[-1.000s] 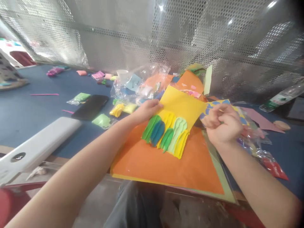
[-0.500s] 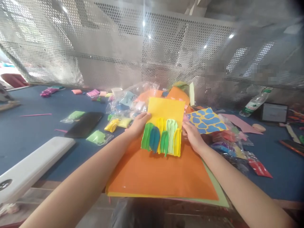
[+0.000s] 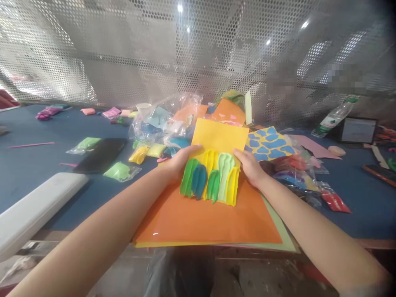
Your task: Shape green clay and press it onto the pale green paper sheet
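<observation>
A yellow card [image 3: 220,135] is held up in front of me, tilted, over the orange sheet [image 3: 204,225]. On its lower half are ridged strips of modelling clay [image 3: 213,177] in green, blue, yellow and pale green; some ends hang past the bottom edge. My left hand [image 3: 182,160] grips the card's left edge, its thumb on the front. At the right edge my right hand [image 3: 250,165] pinches it the same way. The fingers behind the card are hidden. Just beyond my right hand lies a yellow sheet with blue patches [image 3: 271,144].
Bags of clay [image 3: 120,171] and a black slab [image 3: 100,154] lie left, near a long white case [image 3: 46,210]. Clear plastic bags and a white cup [image 3: 144,108] stand behind. At right are a red packet [image 3: 334,198], a bottle [image 3: 334,117] and a screen [image 3: 359,130]. Perforated metal panels form the back.
The card appears slightly larger and tilted a little more, with both hands still on its edges. My view has shifted, so the table's things sit a little higher in the picture.
</observation>
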Demonstrator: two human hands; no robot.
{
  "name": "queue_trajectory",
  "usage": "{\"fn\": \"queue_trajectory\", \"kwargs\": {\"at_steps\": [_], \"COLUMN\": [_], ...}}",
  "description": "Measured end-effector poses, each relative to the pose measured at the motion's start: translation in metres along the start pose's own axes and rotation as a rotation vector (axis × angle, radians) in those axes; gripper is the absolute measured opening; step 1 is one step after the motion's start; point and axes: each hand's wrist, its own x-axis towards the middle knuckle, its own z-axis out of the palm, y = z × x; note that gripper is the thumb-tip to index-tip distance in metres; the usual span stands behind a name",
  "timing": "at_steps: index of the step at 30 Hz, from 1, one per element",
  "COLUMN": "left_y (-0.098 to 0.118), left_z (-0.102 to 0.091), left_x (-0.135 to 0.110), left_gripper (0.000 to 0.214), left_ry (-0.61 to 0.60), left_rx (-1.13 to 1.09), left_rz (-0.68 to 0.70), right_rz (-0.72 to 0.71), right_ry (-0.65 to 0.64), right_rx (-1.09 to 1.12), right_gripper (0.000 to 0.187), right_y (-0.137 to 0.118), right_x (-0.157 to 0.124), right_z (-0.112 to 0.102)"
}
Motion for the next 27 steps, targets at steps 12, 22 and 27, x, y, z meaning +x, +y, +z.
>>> {"fn": "queue_trajectory", "kwargs": {"at_steps": [12, 22, 27], "left_y": [0.005, 0.003, 0.002], "left_z": [0.006, 0.007, 0.011], "left_x": [-0.01, -0.014, -0.018], "left_gripper": [0.05, 0.042, 0.034], "left_ry": [-0.095, -0.29, -0.317], "left_rx": [-0.175, -0.266, -0.222], "left_rz": [-0.076, -0.163, -0.26], "right_rz": [0.163, 0.379, 0.349], "right_ry": [-0.051, -0.034, -0.009], "right_rx": [0.159, 0.33, 0.334], "right_gripper": [0.023, 0.013, 0.019], "right_y": [-0.003, -0.02, -0.025], "right_x": [-0.001, -0.01, -0.011], "right_z": [0.004, 0.01, 0.014]}}
